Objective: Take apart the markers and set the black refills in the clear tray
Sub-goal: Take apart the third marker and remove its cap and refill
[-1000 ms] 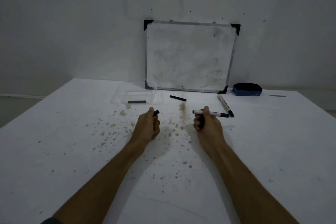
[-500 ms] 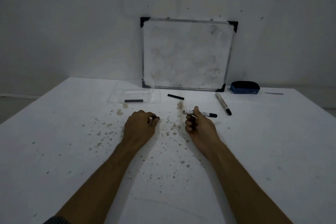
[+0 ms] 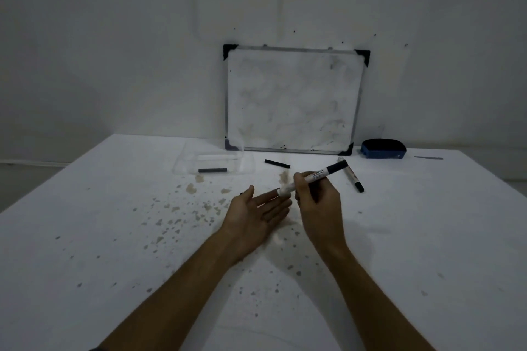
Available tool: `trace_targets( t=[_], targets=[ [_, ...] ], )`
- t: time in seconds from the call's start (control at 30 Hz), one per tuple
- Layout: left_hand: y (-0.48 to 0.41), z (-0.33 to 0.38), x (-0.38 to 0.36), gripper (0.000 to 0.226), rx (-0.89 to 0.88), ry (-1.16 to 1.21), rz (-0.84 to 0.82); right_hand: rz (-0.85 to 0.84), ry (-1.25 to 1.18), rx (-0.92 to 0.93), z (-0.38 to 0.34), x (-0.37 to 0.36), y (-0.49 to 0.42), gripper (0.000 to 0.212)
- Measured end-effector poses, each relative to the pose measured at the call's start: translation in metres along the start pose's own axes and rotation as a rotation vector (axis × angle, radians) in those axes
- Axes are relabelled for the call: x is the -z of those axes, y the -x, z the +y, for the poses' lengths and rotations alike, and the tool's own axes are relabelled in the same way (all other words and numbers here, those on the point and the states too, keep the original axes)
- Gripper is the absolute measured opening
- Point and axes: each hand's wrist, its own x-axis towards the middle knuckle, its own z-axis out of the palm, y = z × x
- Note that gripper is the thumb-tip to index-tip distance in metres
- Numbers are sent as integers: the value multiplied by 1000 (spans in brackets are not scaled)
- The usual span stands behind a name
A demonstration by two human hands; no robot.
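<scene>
Right hand point(image 3: 318, 202) grips marker point(image 3: 313, 177), seemingly tapping it over flat, empty left hand point(image 3: 256, 215)

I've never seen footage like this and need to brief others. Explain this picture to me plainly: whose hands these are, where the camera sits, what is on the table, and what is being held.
There is no machine here. A person wears a wide-angle camera on the head, looking forward and down, so the two bare arms reaching in from the bottom are their own.

The right hand grips a marker, tilted so its white end points down at the left hand, which is open, palm up and empty.

On the white, stained table lie a clear tray holding one black refill, a second black stick outside the tray, and another marker. At the back, a small whiteboard leans against the wall, with a blue eraser to its right.
</scene>
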Motion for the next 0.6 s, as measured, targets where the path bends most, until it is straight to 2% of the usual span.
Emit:
trace_targets(
  t=[0.1,0.2,0.3,0.37,0.43,0.5,0.57,0.6],
  targets=[
    [-2,3,5,65,48,42,-51,-109,107,189,0,-11,19,21],
    [-3,3,8,67,88,72,-97,-348,448,221,14,-31,36,20],
    [-4,8,12,71,73,124,-108,-306,541,259,21,-35,34,25],
    [-6,12,13,71,70,143,-110,-236,452,274,19,-32,28,34],
    [-6,12,11,70,82,150,-108,-139,322,330,19,-28,27,33],
    [-4,11,8,69,84,127,-101,-164,389,354,20,-28,30,30],
    [-4,10,9,68,67,61,-67,-245,520,295,24,-33,34,26],
    [-3,10,9,67,64,31,-49,-218,490,253,25,-34,33,25]
  ],
)
